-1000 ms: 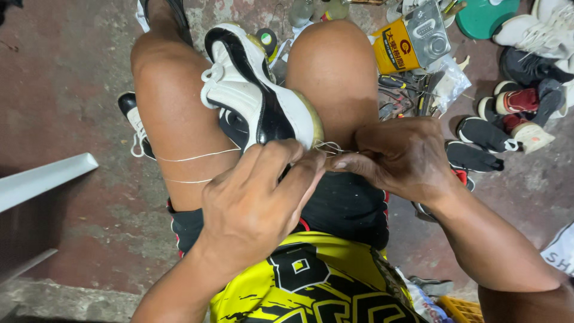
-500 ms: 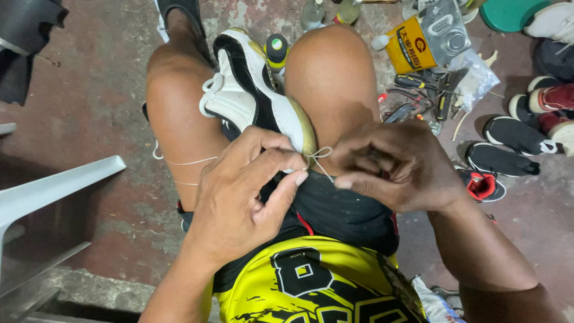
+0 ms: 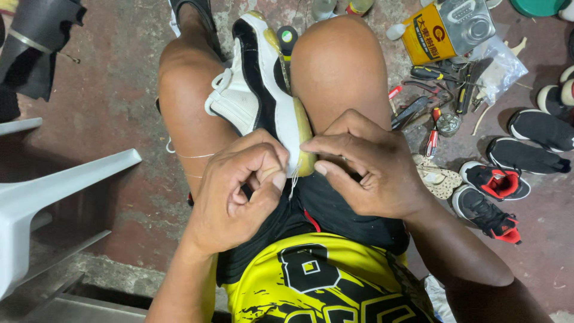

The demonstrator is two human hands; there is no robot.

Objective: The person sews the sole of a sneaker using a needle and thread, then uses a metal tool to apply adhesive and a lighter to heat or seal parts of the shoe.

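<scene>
Pinching the pale thread (image 3: 294, 173) at the heel of the white-and-black sneaker (image 3: 263, 96) clamped between the knees, the left hand (image 3: 239, 191) has curled tighter since a moment ago while the right hand (image 3: 365, 164) presses the yellowed sole, suggesting a stitch being drawn snug.

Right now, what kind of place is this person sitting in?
Probably a shoe-repair spot, likely on the ground outdoors or in a rough workshop. A white and black sneaker sits between the knees with thread at its sole, hand tools lie on the worn floor, and more shoes wait nearby.
</scene>
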